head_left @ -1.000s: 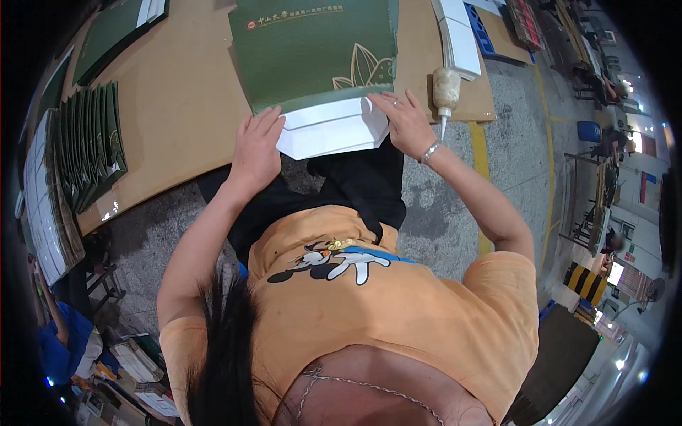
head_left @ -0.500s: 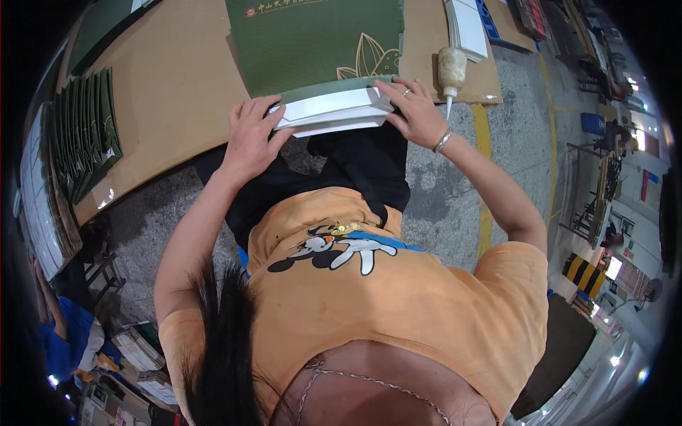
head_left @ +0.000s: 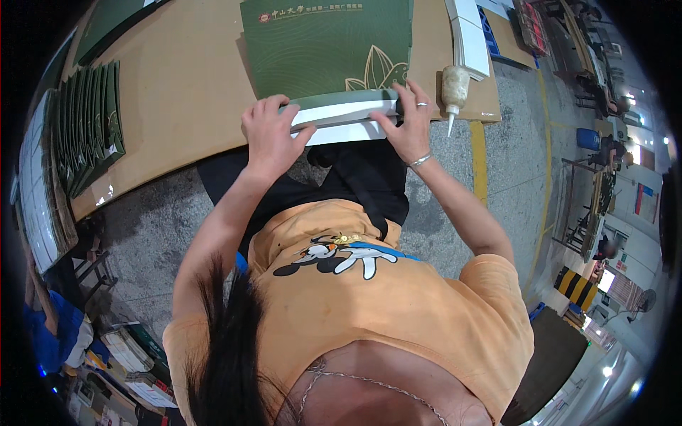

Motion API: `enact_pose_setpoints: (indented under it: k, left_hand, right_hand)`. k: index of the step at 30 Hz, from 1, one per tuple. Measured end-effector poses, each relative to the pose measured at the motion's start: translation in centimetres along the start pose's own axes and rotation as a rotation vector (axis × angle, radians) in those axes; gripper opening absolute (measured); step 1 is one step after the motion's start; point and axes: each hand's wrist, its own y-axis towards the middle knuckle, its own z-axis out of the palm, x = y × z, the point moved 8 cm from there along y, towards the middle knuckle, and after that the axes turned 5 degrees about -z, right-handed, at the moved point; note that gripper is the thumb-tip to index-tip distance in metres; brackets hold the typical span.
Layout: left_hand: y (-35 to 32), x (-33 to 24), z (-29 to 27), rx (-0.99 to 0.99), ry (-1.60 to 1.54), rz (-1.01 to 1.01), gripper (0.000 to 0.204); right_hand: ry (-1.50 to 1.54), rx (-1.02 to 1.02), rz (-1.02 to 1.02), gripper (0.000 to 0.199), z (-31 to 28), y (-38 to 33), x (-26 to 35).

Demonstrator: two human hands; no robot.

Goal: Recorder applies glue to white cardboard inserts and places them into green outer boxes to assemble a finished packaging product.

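A green paper bag (head_left: 312,60) with gold leaf print lies flat on the table, its near end at the table's front edge. White inner flaps (head_left: 339,113) show at that end, folded open toward me. My left hand (head_left: 270,138) holds the left corner of the folded end, thumb against the lower white flap and fingers over the green edge. At the right corner, my right hand (head_left: 410,124) grips the same end, thumb on the white flap and fingers bent over the far side. The undersides of the flaps are hidden.
A glue bottle (head_left: 455,89) with a white nozzle lies right of the bag, below a stack of white card strips (head_left: 469,39). Several folded green bags (head_left: 89,117) stand in a row at the left of the brown table (head_left: 177,92). A person in blue (head_left: 57,330) is at lower left.
Both hands remain at the bag's end, which appears shifted slightly right and nearer. My right thumb has moved inward over the white flap, and the lower flap shows wider.
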Motion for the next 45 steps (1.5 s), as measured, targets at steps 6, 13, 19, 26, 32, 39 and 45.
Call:
enact_pose_setpoints:
  k: [6,13,19,26,32,39,45]
  left_hand:
    - [1.1,-2.3,2.1,0.132,0.015,0.117,0.034]
    - [2.9,-0.1,3.3,0.017,0.043,-0.121,0.038]
    - [2.1,1.2,4.9,0.012,-0.175,-0.205,0.033]
    - [0.6,2.3,1.3,-0.212,-0.393,-0.153,0.024]
    - [1.9,12.9,-6.9,-0.354,0.105,-0.310,0.042]
    - [2.7,30.9,-17.2,0.253,1.175,-0.689,0.058]
    - [2.5,32.8,-19.3,0.222,1.000,-0.756,0.075]
  right_hand:
    - [-0.061,0.231,-0.231,0.053,1.6,1.1,1.5]
    - [-0.160,0.298,0.053,0.073,4.6,3.1,0.2]
    - [-0.116,0.078,0.288,0.100,3.3,0.8,-1.8]
    - [0.125,0.134,0.218,0.082,-0.9,6.1,1.1]
    - [0.095,0.222,0.242,0.083,-1.3,11.3,9.6]
    - [0.043,0.322,0.060,0.070,4.1,17.0,20.1]
    - [0.032,0.369,0.021,0.071,7.5,18.8,26.3]
